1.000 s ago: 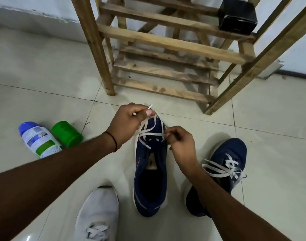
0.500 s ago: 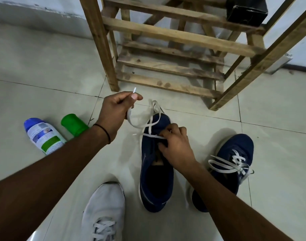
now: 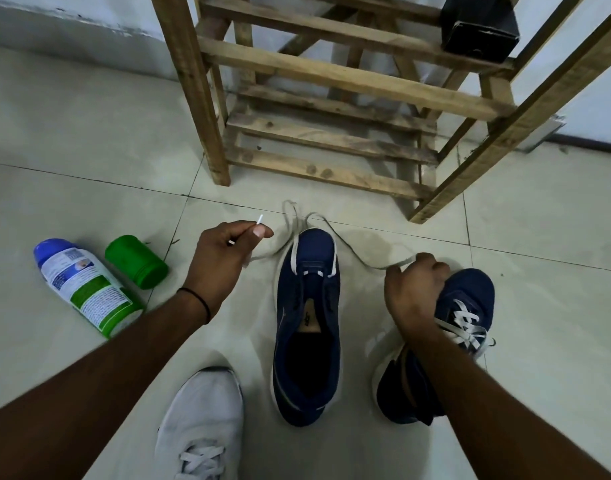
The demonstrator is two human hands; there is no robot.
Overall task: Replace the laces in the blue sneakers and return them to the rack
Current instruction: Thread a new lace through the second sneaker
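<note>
2 blue sneakers: both are set on the tiled floor, toes toward 12 o'clock. The middle sneaker is nearly unlaced, and the laced sneaker lies just beside it at 3 o'clock.
White lace: it is threaded only through the eyelets nearest the toe of the middle sneaker. Its 2 ends are drawn out past the toe and are blurred.
Left hand: 1 lace end is pinched in curled fingers at 10 o'clock of the middle sneaker, and the tip is seen above the thumb.
Right hand: the other lace end is gripped in a closed fist at 2 o'clock, over the laced sneaker.
Wooden rack: it is stood at 12 o'clock, apart from the sneakers, and a black box is kept on an upper slat.
Spray can and green cap: both are laid on the floor at 9 o'clock, just beside each other.
Grey shoe: it is seen at 7 o'clock, laced.
</note>
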